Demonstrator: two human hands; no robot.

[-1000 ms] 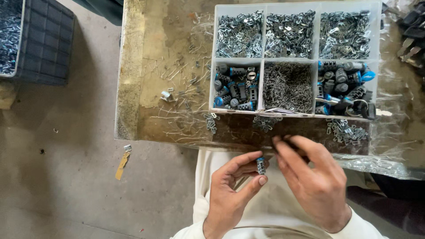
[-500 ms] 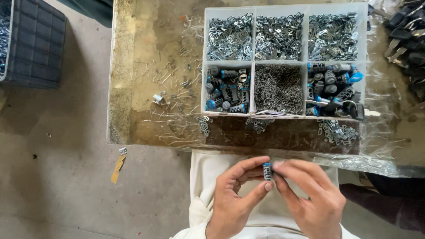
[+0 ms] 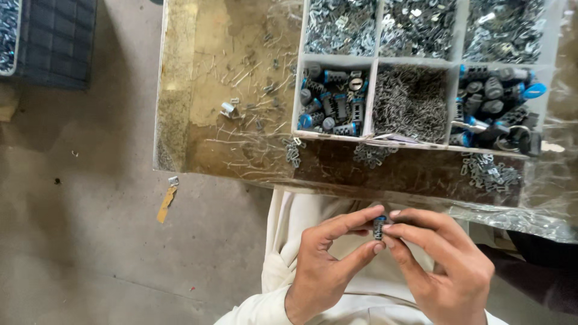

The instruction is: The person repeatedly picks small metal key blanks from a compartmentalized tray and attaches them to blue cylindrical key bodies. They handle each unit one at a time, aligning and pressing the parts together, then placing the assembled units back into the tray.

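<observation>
A small dark cylinder with a blue band (image 3: 379, 227) is pinched upright between the fingertips of my left hand (image 3: 328, 265) and my right hand (image 3: 442, 265), over my lap just below the table's front edge. Above my hands stands a white compartment tray (image 3: 370, 99). Its near-left cell holds several similar blue and dark cylinders (image 3: 332, 102), the middle cell thin metal wire springs (image 3: 410, 102), and the near-right cell more dark cylinders (image 3: 495, 102). The far cells hold small shiny metal clips (image 3: 415, 24).
The worn brown table (image 3: 211, 120) is strewn with loose wire pins and clips (image 3: 487, 171), plus one metal piece (image 3: 227, 109). Clear plastic sheeting (image 3: 512, 216) hangs off the front right edge. A dark crate (image 3: 54, 42) stands on the concrete floor at left.
My hands with the cylinder have drawn back from the table edge toward my lap. The view has shifted, so the tray sits higher in frame.
</observation>
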